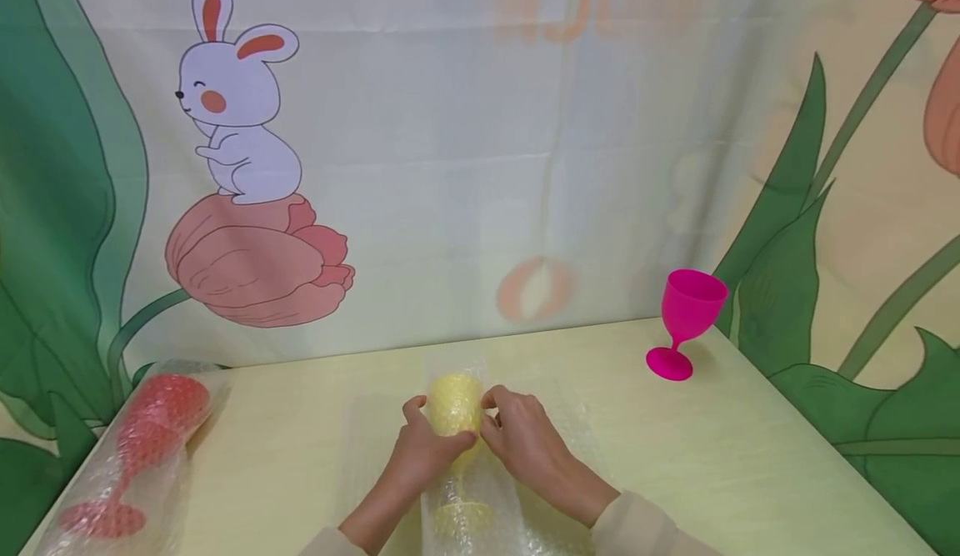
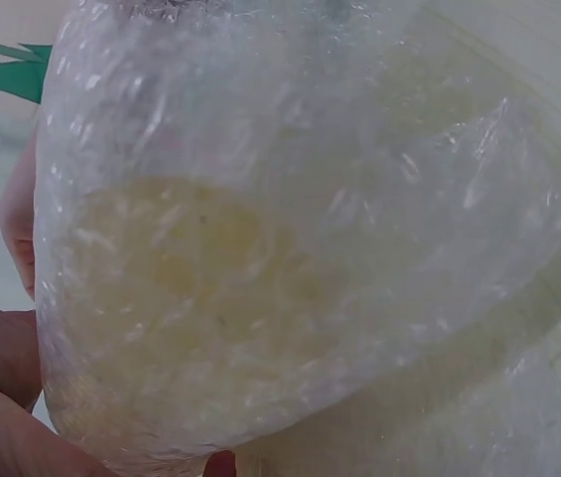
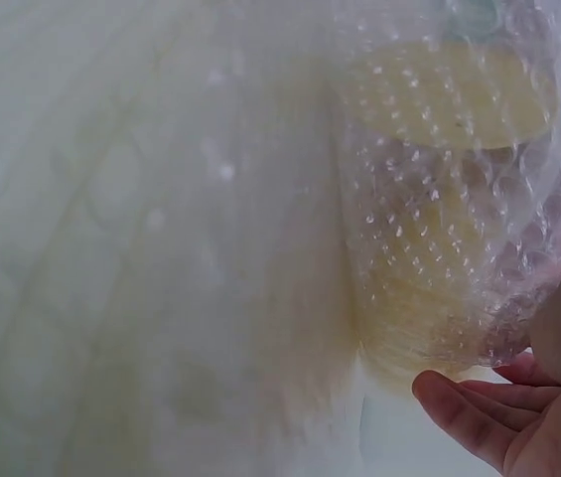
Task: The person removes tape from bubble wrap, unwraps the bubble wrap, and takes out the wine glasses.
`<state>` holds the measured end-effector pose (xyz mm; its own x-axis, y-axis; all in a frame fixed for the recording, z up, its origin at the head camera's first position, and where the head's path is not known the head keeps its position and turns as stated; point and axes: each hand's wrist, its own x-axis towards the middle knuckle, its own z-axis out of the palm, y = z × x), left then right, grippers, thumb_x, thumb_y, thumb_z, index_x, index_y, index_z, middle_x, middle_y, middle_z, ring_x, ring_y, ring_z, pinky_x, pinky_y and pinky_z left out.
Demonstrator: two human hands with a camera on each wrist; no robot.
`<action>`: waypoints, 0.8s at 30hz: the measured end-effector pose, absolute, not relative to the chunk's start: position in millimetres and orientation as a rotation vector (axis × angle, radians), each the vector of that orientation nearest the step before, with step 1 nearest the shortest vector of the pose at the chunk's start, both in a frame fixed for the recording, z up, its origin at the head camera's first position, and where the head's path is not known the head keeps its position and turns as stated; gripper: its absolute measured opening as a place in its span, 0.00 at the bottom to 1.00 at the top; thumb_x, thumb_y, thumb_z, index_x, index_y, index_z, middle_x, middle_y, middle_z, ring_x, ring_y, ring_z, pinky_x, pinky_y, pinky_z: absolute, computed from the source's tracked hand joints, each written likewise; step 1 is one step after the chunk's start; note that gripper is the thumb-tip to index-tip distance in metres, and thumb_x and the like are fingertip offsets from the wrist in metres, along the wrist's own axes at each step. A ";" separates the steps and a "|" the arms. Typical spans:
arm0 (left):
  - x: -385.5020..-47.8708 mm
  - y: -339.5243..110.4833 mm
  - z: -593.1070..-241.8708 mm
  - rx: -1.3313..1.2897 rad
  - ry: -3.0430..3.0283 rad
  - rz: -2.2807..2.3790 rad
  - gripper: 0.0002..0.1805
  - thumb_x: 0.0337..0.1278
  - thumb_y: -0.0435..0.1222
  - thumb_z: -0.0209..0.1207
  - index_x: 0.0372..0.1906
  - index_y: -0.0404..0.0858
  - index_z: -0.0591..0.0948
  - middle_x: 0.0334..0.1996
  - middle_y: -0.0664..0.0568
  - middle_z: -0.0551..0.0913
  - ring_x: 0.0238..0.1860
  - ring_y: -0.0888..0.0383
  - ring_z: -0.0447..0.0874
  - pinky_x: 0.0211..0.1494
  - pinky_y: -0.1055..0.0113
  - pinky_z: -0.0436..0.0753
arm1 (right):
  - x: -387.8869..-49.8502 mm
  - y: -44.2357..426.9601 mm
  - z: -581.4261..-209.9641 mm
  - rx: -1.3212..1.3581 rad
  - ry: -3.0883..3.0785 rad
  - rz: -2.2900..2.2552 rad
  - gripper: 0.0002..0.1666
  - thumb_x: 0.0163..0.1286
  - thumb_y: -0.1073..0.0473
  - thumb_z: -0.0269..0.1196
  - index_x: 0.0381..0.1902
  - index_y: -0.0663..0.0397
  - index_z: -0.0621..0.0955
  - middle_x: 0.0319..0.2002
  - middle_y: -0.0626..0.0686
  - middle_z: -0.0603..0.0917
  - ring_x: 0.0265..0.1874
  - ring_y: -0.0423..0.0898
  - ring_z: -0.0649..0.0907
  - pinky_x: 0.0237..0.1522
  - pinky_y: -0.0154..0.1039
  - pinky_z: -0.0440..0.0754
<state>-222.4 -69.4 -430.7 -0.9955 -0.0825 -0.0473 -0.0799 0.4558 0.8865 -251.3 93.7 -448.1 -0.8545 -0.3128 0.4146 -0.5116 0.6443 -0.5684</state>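
A yellow goblet (image 1: 454,406) lies in bubble wrap (image 1: 506,502) at the front middle, its cup toward the wall. My left hand (image 1: 427,448) grips the wrapped cup from the left, thumb across its near side. My right hand (image 1: 528,439) pinches the wrap at the cup's right edge. Through the film the left wrist view shows the yellow round base (image 2: 196,268) with left fingers at the lower left. In the right wrist view the bubble wrap (image 3: 429,219) covers the goblet, with the right hand (image 3: 528,407) at its lower right.
A red goblet (image 1: 153,423) in bubble wrap lies at the table's left side. An unwrapped magenta goblet (image 1: 693,306) stands upright at the back right. Behind the pale yellow table (image 1: 750,464) hangs a printed cloth (image 1: 420,164) with a rabbit and flowers.
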 end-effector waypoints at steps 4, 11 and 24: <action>-222.6 -69.3 -430.0 0.145 -2.676 -1.672 0.53 0.50 0.39 0.72 0.72 0.25 0.51 0.57 0.20 0.71 0.54 0.34 0.77 0.55 0.42 0.78 | -250.5 94.5 -448.2 0.677 -2.596 1.022 0.11 0.65 0.72 0.58 0.44 0.66 0.82 0.35 0.58 0.88 0.17 0.34 0.75 0.20 0.31 0.74; -226.3 -67.9 -427.7 0.178 -2.688 -1.760 0.53 0.56 0.45 0.68 0.74 0.27 0.48 0.58 0.23 0.74 0.53 0.39 0.77 0.57 0.44 0.76 | -251.6 96.6 -447.1 0.697 -2.603 1.038 0.07 0.69 0.70 0.59 0.42 0.64 0.83 0.27 0.53 0.87 0.14 0.32 0.74 0.18 0.31 0.73; -226.9 -63.9 -434.6 0.152 -2.603 -1.710 0.51 0.52 0.40 0.72 0.70 0.27 0.51 0.54 0.22 0.74 0.53 0.37 0.76 0.56 0.43 0.76 | -256.6 97.3 -452.1 0.673 -2.530 1.000 0.06 0.64 0.71 0.61 0.32 0.56 0.81 0.29 0.53 0.88 0.16 0.31 0.76 0.19 0.30 0.74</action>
<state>-226.9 -63.9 -434.6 -0.9950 -0.0939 -0.0341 -0.0686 0.3938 0.9166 -256.6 97.3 -452.1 -0.8310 -0.3028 0.4666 -0.5400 0.6404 -0.5461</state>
